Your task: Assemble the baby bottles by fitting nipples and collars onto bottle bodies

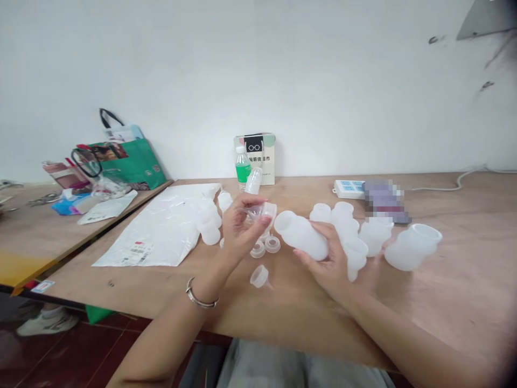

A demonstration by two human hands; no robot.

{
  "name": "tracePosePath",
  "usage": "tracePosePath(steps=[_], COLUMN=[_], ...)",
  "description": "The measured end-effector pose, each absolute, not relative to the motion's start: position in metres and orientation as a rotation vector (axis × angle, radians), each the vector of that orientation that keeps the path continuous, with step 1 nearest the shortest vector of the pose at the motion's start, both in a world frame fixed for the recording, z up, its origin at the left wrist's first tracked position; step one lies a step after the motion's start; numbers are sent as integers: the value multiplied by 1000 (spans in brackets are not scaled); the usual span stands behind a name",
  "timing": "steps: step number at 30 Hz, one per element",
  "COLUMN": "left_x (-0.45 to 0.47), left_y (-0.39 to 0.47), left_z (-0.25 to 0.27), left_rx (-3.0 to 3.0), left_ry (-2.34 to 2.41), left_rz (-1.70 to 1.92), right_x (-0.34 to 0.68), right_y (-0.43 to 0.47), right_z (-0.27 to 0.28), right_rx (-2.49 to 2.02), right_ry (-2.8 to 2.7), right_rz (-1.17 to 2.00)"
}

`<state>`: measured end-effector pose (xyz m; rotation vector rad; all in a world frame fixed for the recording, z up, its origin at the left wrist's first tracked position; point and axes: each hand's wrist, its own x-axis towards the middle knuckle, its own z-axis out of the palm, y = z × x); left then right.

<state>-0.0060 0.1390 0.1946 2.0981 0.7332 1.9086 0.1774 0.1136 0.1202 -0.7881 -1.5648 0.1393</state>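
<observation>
My left hand pinches a clear cap with a pointed nozzle, its open rim turned right. In my right hand is a frosted white plastic bottle, tilted so its mouth points left at the cap. A small gap separates the two. Just below, several clear ring-shaped caps lie on the table, partly behind my left hand. Another nozzle cap lies on its side nearer to me. More frosted bottles are grouped right of my right hand, several of them open-mouthed.
Several white pieces lie by a white plastic mailer bag on the left. Behind stand a green-labelled water bottle and a paper bag. A power strip sits at the back right. A green bag occupies the adjoining table.
</observation>
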Motion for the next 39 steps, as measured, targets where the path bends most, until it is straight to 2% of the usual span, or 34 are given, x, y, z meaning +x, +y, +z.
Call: tracePosePath(steps=[7, 16, 19, 21, 23, 28, 30, 34, 36, 39], left_x=[-1, -3, -4, -6, -7, -11, -13, -17, -19, -19], left_y=[156, 165, 166, 166, 168, 173, 174, 173, 172, 171], left_z=[156, 152, 152, 152, 151, 147, 146, 148, 151, 155], left_rx=[1994, 1606, 1559, 1564, 1576, 1608, 1610, 1669, 1712, 1727], left_ry=[815, 850, 861, 861, 855, 811, 740, 611, 639, 748], left_rz=[1816, 1414, 1327, 1316, 1324, 1314, 1305, 1295, 1279, 1236], right_x=[174, 175, 175, 173, 171, 170, 170, 170, 172, 175], right_y=[112, 108, 107, 106, 106, 110, 110, 110, 110, 109], right_z=[118, 113, 113, 115, 120, 131, 133, 132, 131, 129], right_rx=[-797, -759, -717, -737, -807, -886, -810, -812, -888, -872], right_ry=[-1702, -1762, -1809, -1775, -1684, -1305, -1169, -1214, -1360, -1617], right_rz=[78, -341, -351, -208, 77, 1275, 1485, 1268, 973, 370])
